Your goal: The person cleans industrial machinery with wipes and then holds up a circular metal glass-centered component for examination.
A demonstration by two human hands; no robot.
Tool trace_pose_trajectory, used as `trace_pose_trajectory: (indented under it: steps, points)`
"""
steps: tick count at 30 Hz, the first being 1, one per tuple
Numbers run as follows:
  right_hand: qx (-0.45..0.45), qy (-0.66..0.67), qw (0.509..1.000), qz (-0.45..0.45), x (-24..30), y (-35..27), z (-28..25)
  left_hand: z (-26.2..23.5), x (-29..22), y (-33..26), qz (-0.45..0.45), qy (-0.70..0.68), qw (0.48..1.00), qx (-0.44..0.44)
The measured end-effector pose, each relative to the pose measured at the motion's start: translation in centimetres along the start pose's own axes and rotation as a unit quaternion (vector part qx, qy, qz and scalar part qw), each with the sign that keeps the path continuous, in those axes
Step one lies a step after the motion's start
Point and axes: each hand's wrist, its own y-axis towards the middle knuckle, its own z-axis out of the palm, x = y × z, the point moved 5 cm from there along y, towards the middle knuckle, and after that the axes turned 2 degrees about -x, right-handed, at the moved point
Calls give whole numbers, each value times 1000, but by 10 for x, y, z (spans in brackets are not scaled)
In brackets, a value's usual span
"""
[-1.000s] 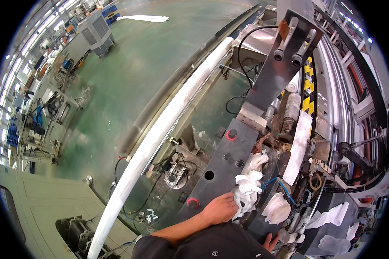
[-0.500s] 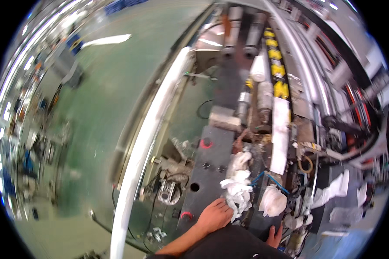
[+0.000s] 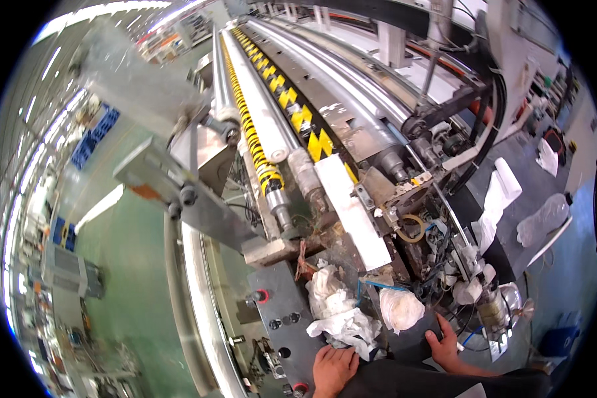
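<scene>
our left hand point(image 3: 336, 370) and right hand point(image 3: 446, 348) are apart, the left against the near end of the crumpled white sheeting point(image 3: 341, 315); we cannot tell whether either grips. the sheeting lies just ahead of the left, the nearer hand, its long axis running away and slightly leftward beside the dark plate point(image 3: 303, 355). rightward sits a rounded white wad point(image 3: 402, 312), and we make out no legible lettering on these.

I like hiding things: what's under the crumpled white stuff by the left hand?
The crumpled white stuff seems to overlap the edge of a dark plate, beside the left hand. Anything else beneath is covered, so I can't tell.
</scene>
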Motion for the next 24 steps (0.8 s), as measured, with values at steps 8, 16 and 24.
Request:
trace_pose_trajectory:
  steps: [8, 16, 24]
  points:
    - [-37, 9, 999, -14, 22, 0, -1, 0, -7, 0, -6, -6, 999, 42]
    - [-52, 16, 998, -32, 23, 1, -1, -4, -14, 10, 11, 50, 998, 27]
    - [-61, 14, 997, -46, 25, 2, -3, 5, -6, 4, 20, 49, 998, 18]
